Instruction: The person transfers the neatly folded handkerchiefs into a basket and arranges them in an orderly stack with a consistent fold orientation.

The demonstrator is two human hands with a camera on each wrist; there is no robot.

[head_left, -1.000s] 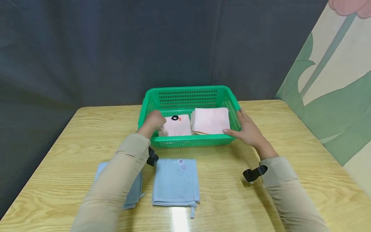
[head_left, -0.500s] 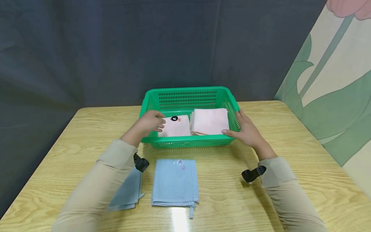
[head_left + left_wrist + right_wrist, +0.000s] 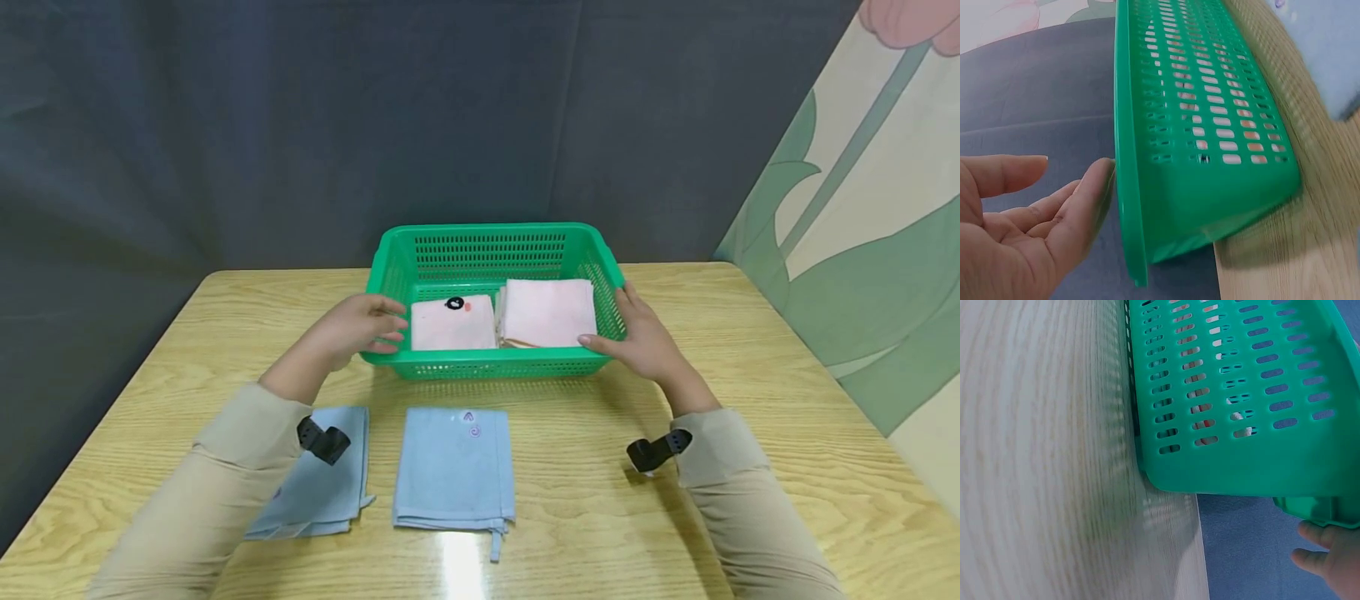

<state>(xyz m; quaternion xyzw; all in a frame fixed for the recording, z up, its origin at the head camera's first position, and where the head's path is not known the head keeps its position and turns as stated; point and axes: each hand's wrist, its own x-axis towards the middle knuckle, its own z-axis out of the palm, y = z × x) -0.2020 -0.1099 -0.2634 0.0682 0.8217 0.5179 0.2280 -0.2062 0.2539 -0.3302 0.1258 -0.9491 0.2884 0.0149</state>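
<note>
A green plastic basket (image 3: 480, 367) with slotted walls stands on the table. Inside it on the left lies a folded pink cloth (image 3: 450, 329) with a small black-and-orange design; a thicker folded pink stack (image 3: 551, 312) lies on the right. My left hand (image 3: 356, 329) is at the basket's left front corner, its fingers loosely extended. In the left wrist view, the fingers of this hand (image 3: 1029, 225) are at the rim and nothing is between them and the thumb. My right hand (image 3: 641, 337) holds the right front corner, thumb over the front rim and fingers along the right side.
Two folded blue cloths lie on the wooden table (image 3: 577, 500) in front of the basket: one in the middle (image 3: 453, 475), another on the left (image 3: 330, 479), partly behind the left forearm. A dark curtain (image 3: 465, 117) hangs behind the table. A painted wall (image 3: 885, 250) is at the right.
My left hand has come out of the basket and moved left to its rim, its fingers opening out. More of the left blue cloth shows. My right hand keeps its place.
</note>
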